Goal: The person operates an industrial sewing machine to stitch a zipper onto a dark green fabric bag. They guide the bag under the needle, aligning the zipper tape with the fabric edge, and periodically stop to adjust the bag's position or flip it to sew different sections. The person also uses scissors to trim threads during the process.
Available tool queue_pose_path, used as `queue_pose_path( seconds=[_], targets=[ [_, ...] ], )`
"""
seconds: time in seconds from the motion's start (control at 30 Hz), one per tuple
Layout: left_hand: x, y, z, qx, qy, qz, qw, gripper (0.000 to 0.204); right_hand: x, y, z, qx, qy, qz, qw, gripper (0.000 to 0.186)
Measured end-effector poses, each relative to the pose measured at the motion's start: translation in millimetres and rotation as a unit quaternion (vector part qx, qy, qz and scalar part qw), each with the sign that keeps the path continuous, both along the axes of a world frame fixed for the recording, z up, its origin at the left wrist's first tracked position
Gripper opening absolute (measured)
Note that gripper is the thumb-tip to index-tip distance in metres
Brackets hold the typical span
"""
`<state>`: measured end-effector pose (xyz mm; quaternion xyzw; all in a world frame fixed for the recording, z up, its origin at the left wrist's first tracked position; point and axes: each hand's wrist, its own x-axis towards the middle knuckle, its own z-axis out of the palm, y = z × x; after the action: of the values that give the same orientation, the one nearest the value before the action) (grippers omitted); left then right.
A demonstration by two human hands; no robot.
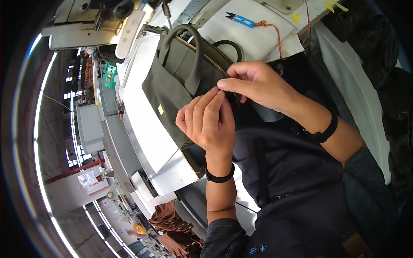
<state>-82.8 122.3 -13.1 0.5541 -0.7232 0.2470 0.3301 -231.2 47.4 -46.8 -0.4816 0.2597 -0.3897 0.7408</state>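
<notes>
An olive-green fabric bag with rolled handles and a metal zipper lies on the white worktable edge, a small yellow tag on its side. My left hand is closed at the bag's right side, fingertips pinched beside my right thumb. My right hand is closed just above it, thumb and fingers at the zipper's lower end, its thumb tip meeting the left fingertips. Whatever small part they grip is hidden by the fingers.
Blue thread snips with orange cord lie on the white surface at top. A sewing machine stands top left. Brown pieces are piled lower left; dark olive material hangs at right. A green box sits beyond the table.
</notes>
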Motion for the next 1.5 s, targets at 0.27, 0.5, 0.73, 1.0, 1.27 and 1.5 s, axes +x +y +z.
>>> queue_pose_path(
  seconds=[0.27,0.5,0.73,1.0,1.27,1.5],
  targets=[
    [0,0,3,0.025,-0.008,-0.014,1.0,0.023,4,2,-7,-0.019,-0.013,-0.015,1.0,0.036],
    [3,0,6,0.022,-0.017,-0.024,0.999,0.023,18,6,-18,-0.001,-0.075,-0.028,0.997,0.035],
    [8,0,5,0.029,-0.018,-0.035,0.999,0.023,10,-5,-13,-0.043,-0.042,0.003,0.998,0.033],
    [11,5,9,0.018,-0.052,-0.035,0.998,0.022,16,6,-12,0.028,-0.105,-0.001,0.994,0.032],
    [16,2,7,0.009,-0.015,-0.066,0.998,0.028,9,-6,-3,0.023,-0.087,0.028,0.996,0.044],
    [19,4,4,0.008,-0.002,-0.064,0.998,0.028,12,-11,-6,-0.024,-0.081,0.047,0.995,0.038]
  ],
)
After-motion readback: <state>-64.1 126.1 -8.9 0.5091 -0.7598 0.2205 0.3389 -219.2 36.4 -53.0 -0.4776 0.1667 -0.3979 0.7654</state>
